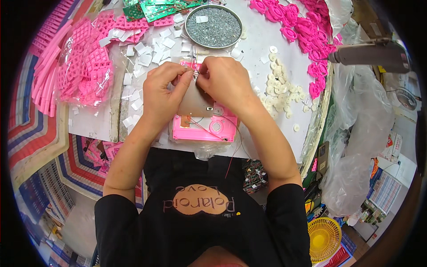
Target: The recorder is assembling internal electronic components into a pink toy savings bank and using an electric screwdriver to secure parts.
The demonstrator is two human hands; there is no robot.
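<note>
A pink plastic housing lies at the near edge of the table. Over its upper part sits a brown circuit board with a small slot-like part at its lower right corner. My left hand is closed at the board's far end, thumb and forefinger pinching thin wires. Close beside it, my right hand has its fingers curled together over the same spot; what they grip is hidden. A thin red wire trails from the housing over the table edge.
Beyond my hands stands a round tray of small metal screws. White squares and a bag of pink keypads lie left, green circuit boards at the back. Cream discs, pink parts and a powered screwdriver are right.
</note>
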